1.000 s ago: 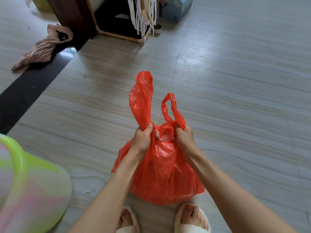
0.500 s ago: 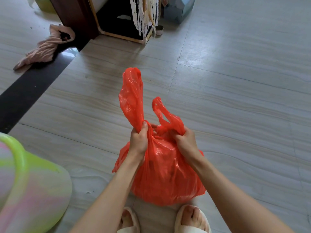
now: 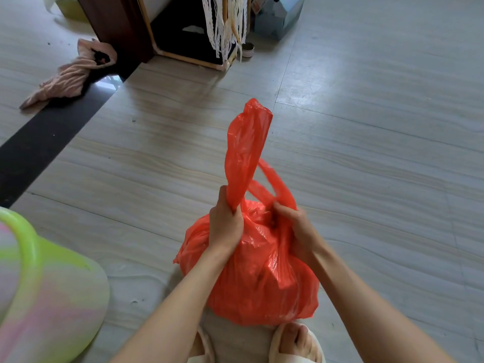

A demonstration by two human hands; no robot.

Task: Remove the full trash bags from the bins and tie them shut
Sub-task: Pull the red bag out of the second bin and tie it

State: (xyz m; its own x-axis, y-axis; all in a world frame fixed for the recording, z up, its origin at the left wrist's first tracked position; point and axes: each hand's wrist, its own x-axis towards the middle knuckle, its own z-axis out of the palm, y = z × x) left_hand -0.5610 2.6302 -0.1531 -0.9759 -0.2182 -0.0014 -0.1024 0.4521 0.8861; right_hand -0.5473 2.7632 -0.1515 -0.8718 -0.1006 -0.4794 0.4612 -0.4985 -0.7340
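While it sits on the floor: the red trash bag (image 3: 262,279) is full and round, just in front of the two slippers (image 3: 296,344).
Place of bag: low in the middle of the view, at about 6 o'clock from the picture's centre.
Left hand (image 3: 226,226): fingers curled around the left handle (image 3: 246,153) of the bag, which stands up tall toward 12 o'clock from the fist.
Right hand (image 3: 296,229): fingers curled on the right handle (image 3: 275,187), gripping it at the bag's neck; this handle is a blurred loop behind the left one.
Neck of bag: gathered between both hands; I cannot tell if a knot is there.
Bin (image 3: 39,292): green and pink, at 8 o'clock, well apart from the bag.
Pink cloth (image 3: 70,79): crumpled on the floor at 10 o'clock.
Wooden furniture (image 3: 167,27): at 12 o'clock, with white lace strips (image 3: 225,24) hanging.
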